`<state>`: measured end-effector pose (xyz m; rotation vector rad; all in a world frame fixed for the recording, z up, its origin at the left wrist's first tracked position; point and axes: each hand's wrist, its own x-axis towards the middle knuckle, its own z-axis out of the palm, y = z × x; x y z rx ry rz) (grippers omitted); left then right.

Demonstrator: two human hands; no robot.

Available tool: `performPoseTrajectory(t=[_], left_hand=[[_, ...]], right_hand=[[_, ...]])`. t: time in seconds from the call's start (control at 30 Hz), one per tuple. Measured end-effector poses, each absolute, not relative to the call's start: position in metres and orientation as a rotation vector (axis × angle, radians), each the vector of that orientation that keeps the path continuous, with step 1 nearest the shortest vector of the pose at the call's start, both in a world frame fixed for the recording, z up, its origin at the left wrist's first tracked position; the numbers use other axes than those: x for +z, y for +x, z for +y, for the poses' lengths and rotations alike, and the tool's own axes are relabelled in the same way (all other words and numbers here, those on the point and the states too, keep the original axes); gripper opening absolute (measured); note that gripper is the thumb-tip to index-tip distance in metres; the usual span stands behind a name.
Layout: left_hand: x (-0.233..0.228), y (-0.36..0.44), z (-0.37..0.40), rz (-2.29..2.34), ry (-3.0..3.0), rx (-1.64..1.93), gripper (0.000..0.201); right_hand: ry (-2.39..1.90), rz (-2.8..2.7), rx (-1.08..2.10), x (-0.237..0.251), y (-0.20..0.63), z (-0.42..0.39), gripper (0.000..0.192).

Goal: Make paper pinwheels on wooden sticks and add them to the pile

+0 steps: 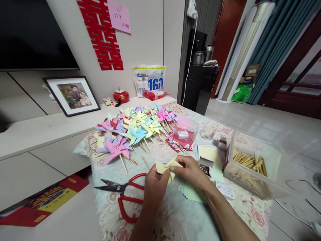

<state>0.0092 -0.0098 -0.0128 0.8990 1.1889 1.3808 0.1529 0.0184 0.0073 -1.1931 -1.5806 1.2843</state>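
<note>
Head view: hands [171, 175] fold yellow paper [164, 167]; bag [148, 79] reads "163".

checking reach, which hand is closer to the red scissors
Left. The left hand sits just right of the red scissors handles; the right hand is farther right, both holding yellow paper.

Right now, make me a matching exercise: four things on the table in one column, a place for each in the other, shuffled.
Things:
1. yellow paper
2. scissors
3. sticks
4. pinwheels

Places:
A. in the clear box at the right
B. heaped at the far end of the table
C. between the left hand and right hand
D. flat on the cloth, left of the hands

Pairs: 1-C, 2-D, 3-A, 4-B
</note>
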Motion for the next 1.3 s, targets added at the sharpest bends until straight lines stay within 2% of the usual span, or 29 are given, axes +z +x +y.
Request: performPoseTrajectory(t=[0.3,0.43,0.63,0.97,1.1,1.3], left_hand=[[-0.009,0.013,-0.014,1.162,0.845,1.404,0.031],[-0.007,0.009,-0.015,1.043,0.793,1.418,0.039],[0.006,0.005,-0.014,0.741,0.558,1.477,0.053],[0.015,0.003,-0.022,0.505,0.405,1.333,0.056],[0.014,0.001,-0.024,0.525,0.473,1.292,0.052],[0.001,-0.005,-0.012,0.887,0.472,1.645,0.031]], right_hand=[[-1.201,-1.629,1.123,0.013,0.15,0.014,0.013],[-1.115,-1.51,1.278,0.018,0.157,0.015,0.014],[-0.824,-1.133,1.71,0.027,0.168,0.01,0.03],[-0.63,-1.629,1.883,0.03,0.163,0.003,0.03],[-0.731,-1.74,1.818,0.034,0.161,0.0,0.026],[-0.819,-1.962,1.465,0.047,0.155,-0.007,0.017]])
